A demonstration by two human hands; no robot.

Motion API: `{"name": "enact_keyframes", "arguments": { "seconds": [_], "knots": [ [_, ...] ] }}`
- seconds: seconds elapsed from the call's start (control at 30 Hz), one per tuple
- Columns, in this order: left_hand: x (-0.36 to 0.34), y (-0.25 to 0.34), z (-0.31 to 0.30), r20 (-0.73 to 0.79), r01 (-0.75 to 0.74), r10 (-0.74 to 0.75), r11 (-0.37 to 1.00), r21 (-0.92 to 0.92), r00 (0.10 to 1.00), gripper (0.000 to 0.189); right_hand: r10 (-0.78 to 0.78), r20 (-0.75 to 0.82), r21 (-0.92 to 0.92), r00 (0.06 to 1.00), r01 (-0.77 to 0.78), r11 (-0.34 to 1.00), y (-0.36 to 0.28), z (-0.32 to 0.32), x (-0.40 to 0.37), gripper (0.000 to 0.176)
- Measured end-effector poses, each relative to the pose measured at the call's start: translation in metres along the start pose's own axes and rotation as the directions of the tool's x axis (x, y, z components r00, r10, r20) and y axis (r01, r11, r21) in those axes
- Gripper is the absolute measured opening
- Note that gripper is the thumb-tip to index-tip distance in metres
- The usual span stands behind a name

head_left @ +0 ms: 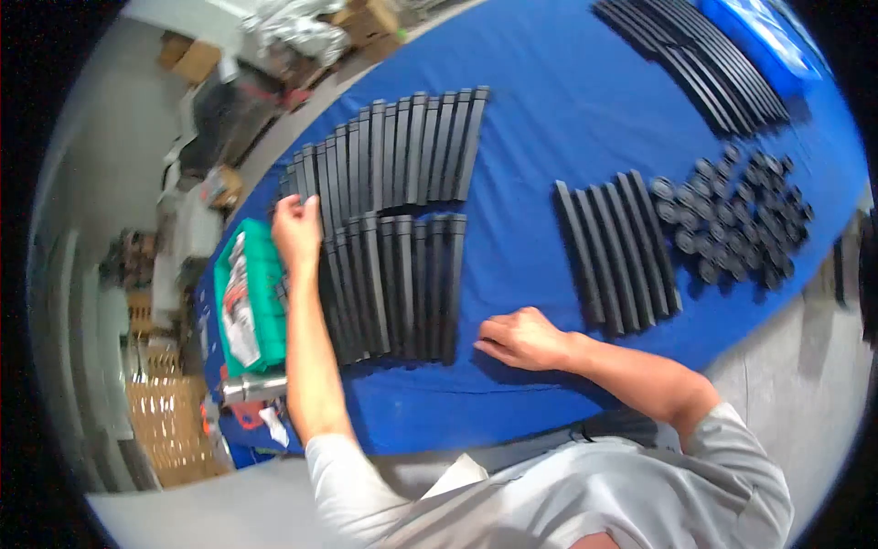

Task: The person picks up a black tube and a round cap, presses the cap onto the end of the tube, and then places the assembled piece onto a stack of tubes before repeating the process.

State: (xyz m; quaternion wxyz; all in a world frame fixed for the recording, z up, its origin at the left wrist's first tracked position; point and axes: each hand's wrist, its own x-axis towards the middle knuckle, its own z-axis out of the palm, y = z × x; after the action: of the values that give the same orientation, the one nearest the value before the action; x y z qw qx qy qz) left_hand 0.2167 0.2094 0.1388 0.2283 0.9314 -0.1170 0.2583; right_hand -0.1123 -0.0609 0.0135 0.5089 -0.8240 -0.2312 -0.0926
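Note:
At the left end of the upper row of black bars (393, 151), my left hand (297, 229) has its fingers bent at the bar tops; whether it grips one is unclear. A lower row of black bars (407, 288) lies just beneath, all capped at their upper ends. My right hand (526, 339) rests on the blue cloth (521, 247), fingers curled closed with nothing visible in them. It sits between the lower row and a separate group of black bars (617, 252). Right of that group lies a pile of round black caps (727, 215).
A green bin (265, 297) with plastic bags stands at the table's left edge, a metallic cylinder (254, 389) just below it. Long dark strips (690, 59) lie at the upper right beside a blue tray (764, 37). Cardboard boxes (197, 59) are on the floor beyond.

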Motion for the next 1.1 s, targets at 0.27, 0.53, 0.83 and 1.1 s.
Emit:
{"name": "enact_keyframes", "arguments": {
  "seconds": [0.27,0.53,0.83,1.1],
  "knots": [
    [-0.185,0.267,-0.15,0.146,-0.41,0.674,0.591,-0.694,0.724,0.021,-0.036,-0.029,-0.049,0.999,0.035,0.998,0.002,0.005,-0.004,0.026],
    [-0.282,0.366,-0.206,-0.323,-0.732,0.806,0.189,-0.655,0.496,0.038,-0.301,-0.123,-0.161,0.946,0.28,0.946,-0.022,0.004,-0.027,0.024],
    [-0.311,0.387,-0.224,-0.268,-0.634,0.734,0.275,-0.723,0.624,0.028,-0.211,0.417,0.123,0.884,0.175,0.977,-0.093,0.047,-0.165,0.018],
    [-0.461,0.284,-0.109,0.679,0.151,0.62,0.685,-0.713,0.394,0.024,0.38,0.36,-0.428,0.852,-0.211,0.879,0.027,0.055,-0.219,0.037]
  ]
}}
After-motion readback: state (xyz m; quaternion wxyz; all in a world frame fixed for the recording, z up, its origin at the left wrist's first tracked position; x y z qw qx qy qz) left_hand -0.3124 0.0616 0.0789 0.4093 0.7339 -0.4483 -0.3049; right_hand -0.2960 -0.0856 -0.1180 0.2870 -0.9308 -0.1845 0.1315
